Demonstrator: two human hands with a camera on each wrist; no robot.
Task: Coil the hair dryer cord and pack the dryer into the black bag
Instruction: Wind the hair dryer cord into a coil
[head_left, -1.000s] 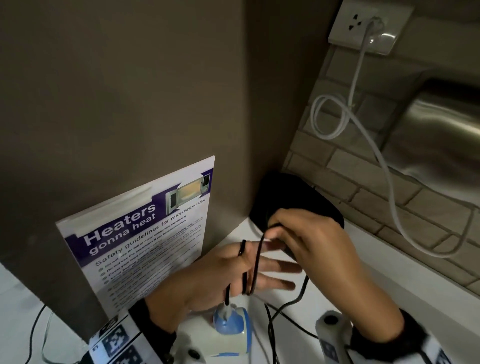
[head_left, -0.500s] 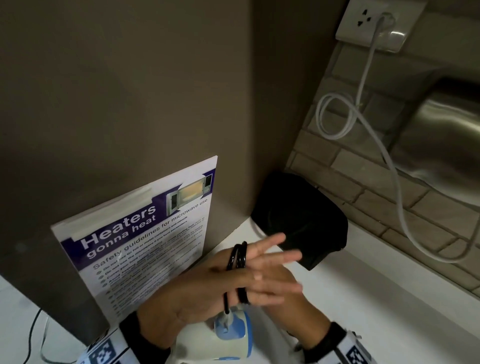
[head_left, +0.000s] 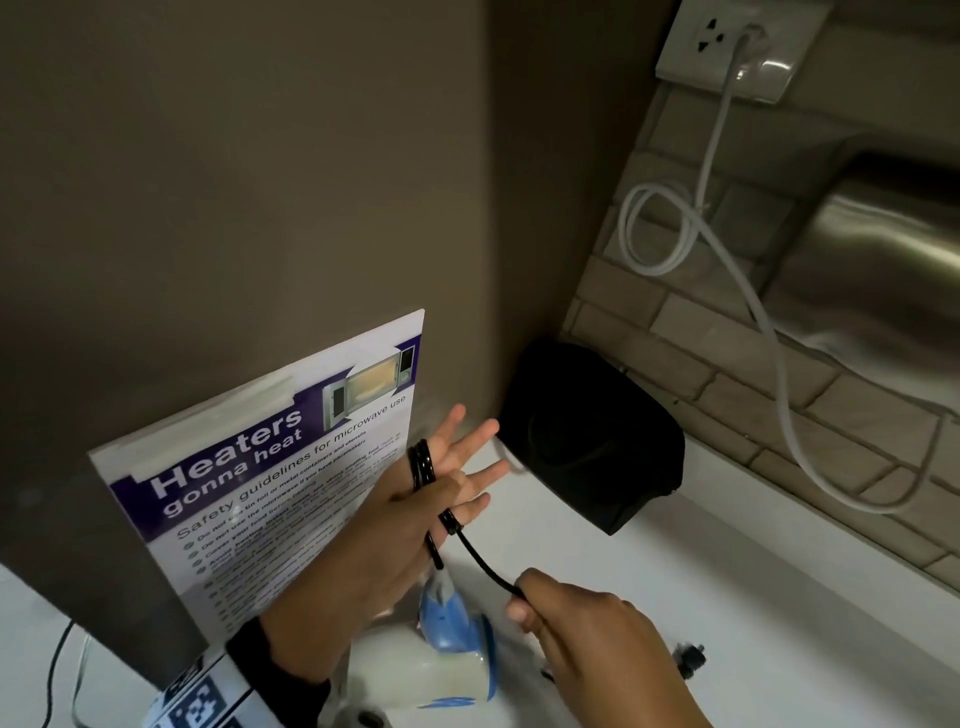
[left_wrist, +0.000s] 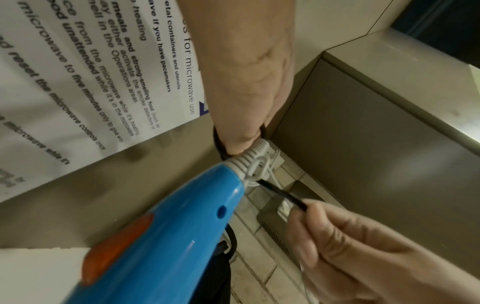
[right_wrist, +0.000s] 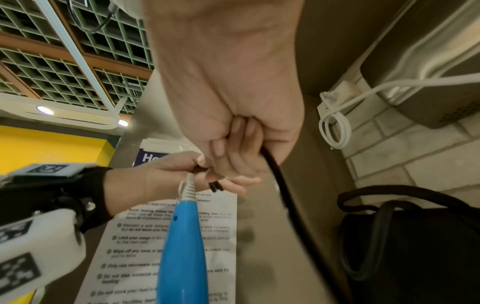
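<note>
Right hand (head_left: 587, 631) out from under the left now, down at five o'clock, fist closed on the cord (head_left: 485, 564), pulling it taut. Left hand (head_left: 410, 499) fingers spread straight, loops wound round them. Dryer (head_left: 452, 621) dangling below. Bag (head_left: 592, 436) on desk (head_left: 727, 597) at one o'clock.

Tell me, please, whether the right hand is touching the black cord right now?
Touching. In the right wrist view the right hand has its fingers curled round the black cord, which emerges from the fist; the head view shows the same grip.
</note>
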